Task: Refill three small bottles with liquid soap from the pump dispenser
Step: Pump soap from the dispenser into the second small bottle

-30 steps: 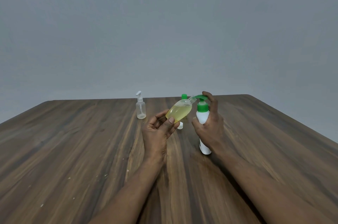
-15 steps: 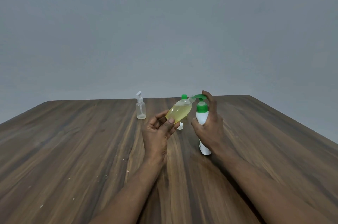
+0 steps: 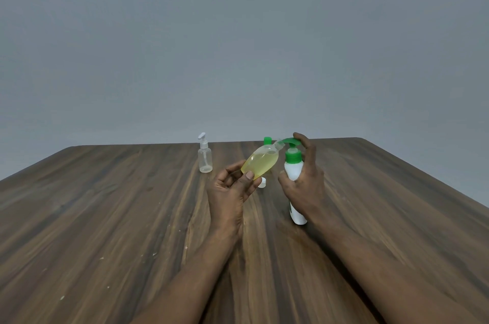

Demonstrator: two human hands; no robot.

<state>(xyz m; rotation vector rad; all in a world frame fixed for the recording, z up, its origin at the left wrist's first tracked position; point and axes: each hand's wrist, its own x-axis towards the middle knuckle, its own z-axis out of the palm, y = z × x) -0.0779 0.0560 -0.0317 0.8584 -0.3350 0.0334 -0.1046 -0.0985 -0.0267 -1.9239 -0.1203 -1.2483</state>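
Your left hand (image 3: 232, 191) grips the small bottle (image 3: 262, 163) of yellow soap, tilted so its open neck points to one o'clock, right at the green spout. Your right hand (image 3: 307, 191) wraps the white pump dispenser (image 3: 292, 171), forefinger on the pump head. A white cap (image 3: 262, 183) lies between your hands. A clear spray bottle (image 3: 205, 158) stands at eleven o'clock on the table (image 3: 105, 217).

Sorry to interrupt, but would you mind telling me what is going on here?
A person is filling a small bottle: the left hand holds it tilted, neck at the spout of the white pump dispenser, which the right hand grips with one finger on the green pump head. Yellow liquid fills most of it. A white cap, a clear pump bottle and a green-capped bottle sit on the table.
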